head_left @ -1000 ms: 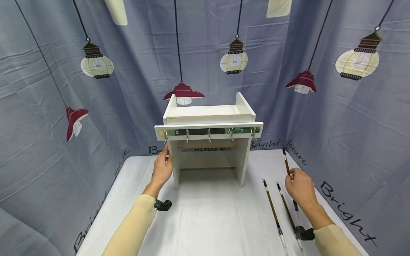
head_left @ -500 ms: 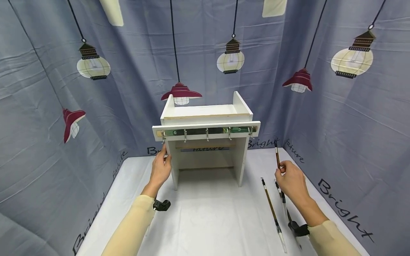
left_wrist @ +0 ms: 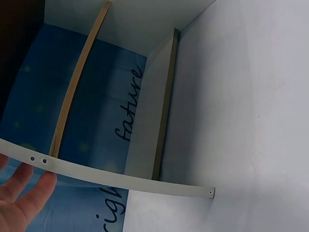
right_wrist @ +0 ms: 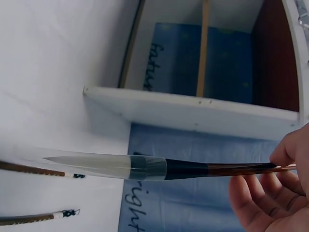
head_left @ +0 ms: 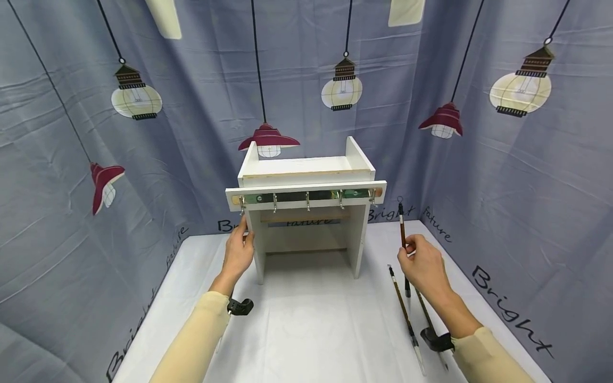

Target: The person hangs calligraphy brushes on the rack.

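Note:
Upright in my right hand (head_left: 423, 266) is a calligraphy brush (head_left: 402, 223), pinched by its brown handle between thumb and fingers. Its loop points up. In the right wrist view, its pale bristle tip (right_wrist: 96, 166) sits inside a clear cap. A white wooden stand (head_left: 360, 234) has a front rail (head_left: 291, 205) with several metal hooks (head_left: 308, 200), and the brush is to the right of it. My left hand (head_left: 238, 255) rests on the stand's left side panel (left_wrist: 106, 176), fingertips against its outer face just below the rail.
Two more capped brushes, a left one (head_left: 401, 303) and a right one (head_left: 423, 306), lie on the white tabletop (head_left: 306, 330) at the right, the latter partly under my right forearm. Blue printed curtains (head_left: 206, 133) enclose the table behind and on both sides.
My right hand has moved left and slightly up with the brush, closer to the stand, and the brush has turned more upright. The left hand stays on the side panel.

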Demonstrator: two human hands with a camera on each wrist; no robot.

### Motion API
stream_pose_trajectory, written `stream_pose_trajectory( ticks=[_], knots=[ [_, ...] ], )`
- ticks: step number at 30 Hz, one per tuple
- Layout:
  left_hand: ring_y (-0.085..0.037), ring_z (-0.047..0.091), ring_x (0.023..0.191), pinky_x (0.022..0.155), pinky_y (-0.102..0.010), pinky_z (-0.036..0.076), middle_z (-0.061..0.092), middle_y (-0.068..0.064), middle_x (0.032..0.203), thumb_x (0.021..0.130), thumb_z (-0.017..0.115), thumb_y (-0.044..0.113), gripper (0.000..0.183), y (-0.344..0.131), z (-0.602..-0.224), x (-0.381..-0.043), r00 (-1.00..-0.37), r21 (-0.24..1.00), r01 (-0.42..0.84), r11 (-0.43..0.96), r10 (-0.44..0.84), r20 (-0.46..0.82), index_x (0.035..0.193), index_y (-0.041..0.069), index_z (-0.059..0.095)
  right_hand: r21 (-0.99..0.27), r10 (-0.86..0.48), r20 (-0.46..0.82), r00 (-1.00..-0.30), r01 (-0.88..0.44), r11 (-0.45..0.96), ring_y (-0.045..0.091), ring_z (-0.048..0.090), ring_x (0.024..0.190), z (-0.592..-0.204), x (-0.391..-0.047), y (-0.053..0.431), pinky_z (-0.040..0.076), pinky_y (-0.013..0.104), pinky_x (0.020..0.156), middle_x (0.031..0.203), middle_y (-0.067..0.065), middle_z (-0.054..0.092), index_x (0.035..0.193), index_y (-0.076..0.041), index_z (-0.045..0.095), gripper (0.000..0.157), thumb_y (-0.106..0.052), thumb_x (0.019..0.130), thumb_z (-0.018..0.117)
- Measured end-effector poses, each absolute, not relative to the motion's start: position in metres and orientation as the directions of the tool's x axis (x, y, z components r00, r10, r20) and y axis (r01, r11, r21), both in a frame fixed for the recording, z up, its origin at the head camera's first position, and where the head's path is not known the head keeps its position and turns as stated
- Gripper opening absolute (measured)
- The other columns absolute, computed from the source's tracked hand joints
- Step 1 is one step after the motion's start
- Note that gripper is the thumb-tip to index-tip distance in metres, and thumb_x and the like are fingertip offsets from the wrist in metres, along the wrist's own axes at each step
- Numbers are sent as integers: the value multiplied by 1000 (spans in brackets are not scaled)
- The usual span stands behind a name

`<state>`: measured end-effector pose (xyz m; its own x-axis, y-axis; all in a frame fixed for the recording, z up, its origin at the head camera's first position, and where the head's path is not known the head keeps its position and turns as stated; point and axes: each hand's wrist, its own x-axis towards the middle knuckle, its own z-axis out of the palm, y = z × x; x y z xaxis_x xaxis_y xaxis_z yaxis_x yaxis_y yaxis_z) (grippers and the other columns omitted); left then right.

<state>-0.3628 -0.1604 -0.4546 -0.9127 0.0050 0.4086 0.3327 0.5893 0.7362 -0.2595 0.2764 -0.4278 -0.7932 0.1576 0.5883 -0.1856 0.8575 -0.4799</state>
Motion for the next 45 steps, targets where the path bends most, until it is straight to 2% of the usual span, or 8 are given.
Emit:
stream_pose_trajectory(
  ticks=[15,24,32,37,45],
  knots=[
    [-43,60,124,96,-55,55,50,-22,149,112,42,20,59,-161,-455,-363,-916,737,331,589,14,400,165,9,21,-487,86,583,-808,-262,833,21,64,70,-424,-255,252,47,29,58,84,13,69,104,0,63,16,-4,89,68],
    [-43,60,125,96,-55,55,49,-22,150,112,41,19,58,-161,-455,-363,-912,729,337,595,14,410,165,9,21,-477,63,587,-807,-281,833,26,67,70,-430,-256,247,49,31,59,83,11,68,104,0,63,17,-4,88,68],
    [-43,60,124,95,-55,55,49,-21,151,112,42,20,58,-161,-456,-364,-910,734,336,591,3,414,165,10,23,-453,41,589,-807,-287,844,18,63,69,-434,-258,244,49,31,60,83,9,67,104,0,64,18,-2,87,69],
    [-44,60,123,97,-56,54,50,-23,149,111,43,17,57,-160,-456,-364,-903,726,348,593,3,430,165,7,24,-451,42,591,-806,-287,845,19,65,69,-437,-261,244,50,33,60,83,10,67,104,0,64,18,-1,87,69],
    [-44,60,125,99,-55,54,50,-22,148,112,42,18,58,-161,-457,-365,-911,734,338,589,7,413,165,10,22,-464,53,562,-826,-262,846,21,66,70,-443,-266,244,51,35,62,83,11,68,104,0,63,17,-3,88,68]
  ],
)
